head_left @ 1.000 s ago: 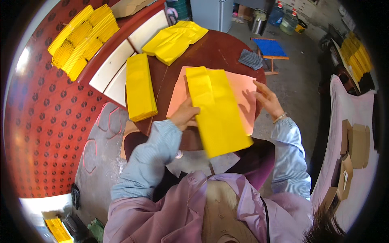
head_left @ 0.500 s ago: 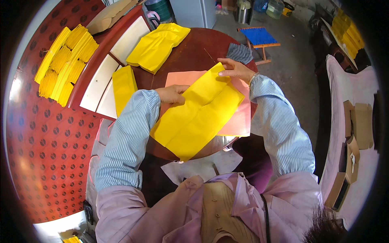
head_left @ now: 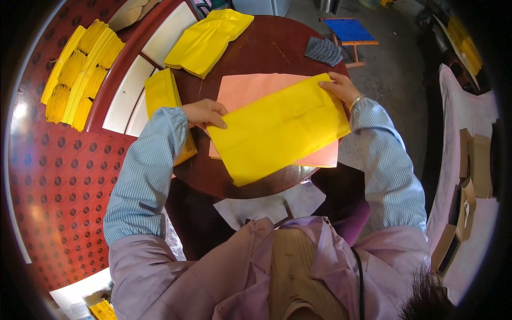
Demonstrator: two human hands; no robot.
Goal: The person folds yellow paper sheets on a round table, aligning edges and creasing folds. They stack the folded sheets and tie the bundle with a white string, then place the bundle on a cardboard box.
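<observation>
A flat yellow sheet of folded paper (head_left: 282,128) is held up slightly tilted between my two hands. My left hand (head_left: 205,114) pinches its upper left corner, and my right hand (head_left: 341,89) grips its upper right corner with the thumb on top. Beneath it lies a stack of salmon-pink paper (head_left: 250,85) on the round dark red table (head_left: 277,42), partly covered by the yellow sheet. Beside my left forearm is a stack of folded yellow paper (head_left: 160,90), its near part hidden by my sleeve.
Crumpled yellow paper (head_left: 208,40) lies at the table's far left, and a grey knitted cloth (head_left: 323,50) at its far right edge. Bundled yellow paper stacks (head_left: 80,74) rest on the red surface at left. A blue-topped folding stool (head_left: 349,31) stands beyond; open cardboard boxes (head_left: 474,165) are at right.
Both hands have moved apart, my left one leftward and my right one rightward. The yellow sheet has turned from steeply slanted to nearly level across, and its held edge is stretched between them.
</observation>
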